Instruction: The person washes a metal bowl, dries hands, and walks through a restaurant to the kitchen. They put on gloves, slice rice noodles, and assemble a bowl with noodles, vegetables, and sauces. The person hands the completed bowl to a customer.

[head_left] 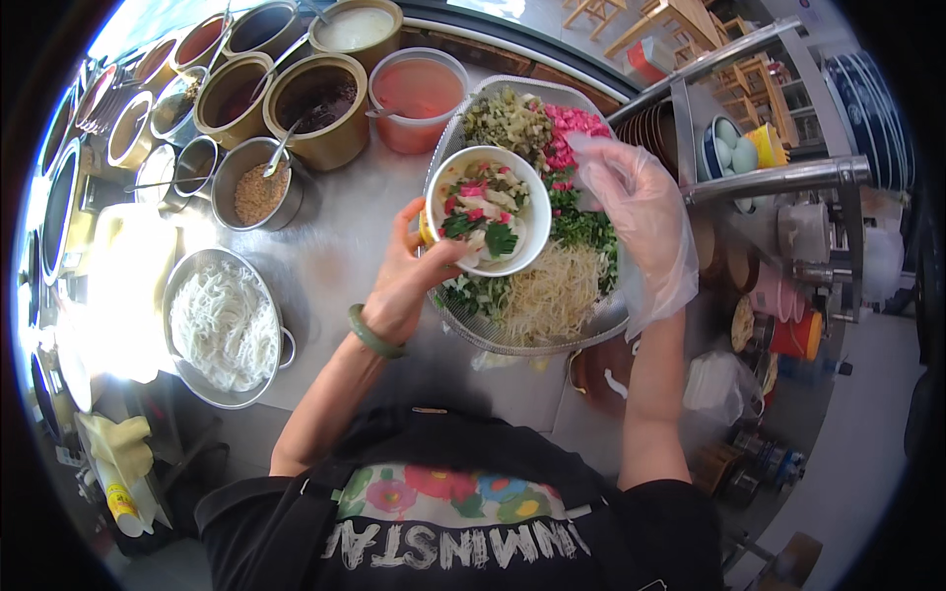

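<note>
My left hand [399, 273] grips a white-lined paper bowl [533, 244] by its rim, thumb inside. The bowl is tilted towards me and holds chopped pink pickle, green leaves and pale pieces. My right hand [628, 192], in a clear plastic glove, hovers at or just over the diced pink pickle [573, 125]; whether its fingers pinch anything is hidden. Below both hands lies a metal mesh basket [484, 343] with chopped pickled greens [510, 118], chopped green herbs [580, 221] and bean sprouts [554, 284] in separate heaps.
A colander [277, 369] of white rice noodles [222, 325] stands left on the steel counter [332, 214]. Behind it are a pot of crushed nuts [255, 196], a dark sauce crock [318, 103] and a tub of reddish liquid [421, 92]. A metal rack [776, 181] borders the right side.
</note>
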### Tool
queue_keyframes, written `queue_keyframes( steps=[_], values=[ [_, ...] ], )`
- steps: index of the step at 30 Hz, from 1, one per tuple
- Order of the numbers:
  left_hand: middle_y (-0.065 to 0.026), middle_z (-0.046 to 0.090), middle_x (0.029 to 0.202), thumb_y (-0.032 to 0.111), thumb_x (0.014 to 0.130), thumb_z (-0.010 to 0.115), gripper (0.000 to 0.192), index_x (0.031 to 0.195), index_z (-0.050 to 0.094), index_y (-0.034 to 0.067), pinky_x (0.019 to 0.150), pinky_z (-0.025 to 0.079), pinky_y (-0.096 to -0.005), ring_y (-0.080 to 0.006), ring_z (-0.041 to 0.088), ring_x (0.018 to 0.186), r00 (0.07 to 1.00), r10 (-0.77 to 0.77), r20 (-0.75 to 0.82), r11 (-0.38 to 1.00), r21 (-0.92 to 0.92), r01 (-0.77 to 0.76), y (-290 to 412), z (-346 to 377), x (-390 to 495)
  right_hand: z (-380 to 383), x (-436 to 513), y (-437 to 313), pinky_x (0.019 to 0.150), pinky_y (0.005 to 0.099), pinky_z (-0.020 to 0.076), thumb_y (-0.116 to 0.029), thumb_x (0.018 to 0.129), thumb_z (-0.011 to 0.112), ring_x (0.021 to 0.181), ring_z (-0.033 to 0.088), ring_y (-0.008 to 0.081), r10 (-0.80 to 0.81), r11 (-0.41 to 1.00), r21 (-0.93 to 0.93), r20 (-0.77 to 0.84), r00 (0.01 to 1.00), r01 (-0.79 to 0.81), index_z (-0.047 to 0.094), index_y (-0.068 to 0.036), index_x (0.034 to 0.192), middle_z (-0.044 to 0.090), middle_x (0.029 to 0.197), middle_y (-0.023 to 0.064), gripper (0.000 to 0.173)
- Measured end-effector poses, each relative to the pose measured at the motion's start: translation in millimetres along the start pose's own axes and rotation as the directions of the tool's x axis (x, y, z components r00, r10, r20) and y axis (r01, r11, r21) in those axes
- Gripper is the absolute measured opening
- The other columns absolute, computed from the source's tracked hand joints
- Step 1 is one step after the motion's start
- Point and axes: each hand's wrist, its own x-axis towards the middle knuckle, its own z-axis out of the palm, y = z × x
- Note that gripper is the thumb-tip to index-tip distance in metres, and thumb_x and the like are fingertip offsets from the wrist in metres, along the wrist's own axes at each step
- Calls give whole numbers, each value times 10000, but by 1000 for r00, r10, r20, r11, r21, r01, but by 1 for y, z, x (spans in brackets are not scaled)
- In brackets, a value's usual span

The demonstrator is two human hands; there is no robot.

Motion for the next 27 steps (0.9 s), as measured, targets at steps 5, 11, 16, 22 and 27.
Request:
queue_keyframes(
  steps=[5,11,16,22,27],
  values=[
    [-148,563,1250,109,838,682,750,1451,253,54,982,484,-395,-240,587,1145,999,-48,6,999,-10,48,9,-33,-29,19,-62,51,974,391,423,-169,826,648,1087,551,312,-46,823,-515,360,932,239,658,-14,1103,620,1119,154,317],
    [-149,572,1226,114,849,669,734,1455,258,57,916,520,-380,-232,605,1113,997,-65,-35,998,9,65,9,-41,-53,22,-74,61,864,354,498,-108,848,663,922,610,234,-37,967,-249,90,995,59,656,-23,885,632,951,105,93],
    [-114,581,1204,140,844,697,758,1455,255,70,879,511,-355,-199,603,1089,988,-132,-75,989,56,136,-2,-21,-57,14,-70,0,851,298,515,-57,846,712,995,609,158,21,1000,21,41,999,-22,675,-40,972,635,1016,69,132],
    [-151,582,1233,109,887,604,601,1413,315,65,918,517,-395,-240,616,1096,995,-98,3,994,54,98,-12,-1,-59,17,-78,16,878,315,509,-83,855,653,956,665,280,51,994,102,-100,994,-40,665,2,1122,662,1067,193,281],
    [-151,544,1300,93,899,572,585,1422,313,60,946,507,-400,-249,587,1150,991,-131,24,990,52,130,-15,-1,-65,4,-94,80,768,355,507,-85,844,629,823,647,283,-12,909,-415,-71,997,-19,700,-21,1005,661,898,173,187]
  ],
)
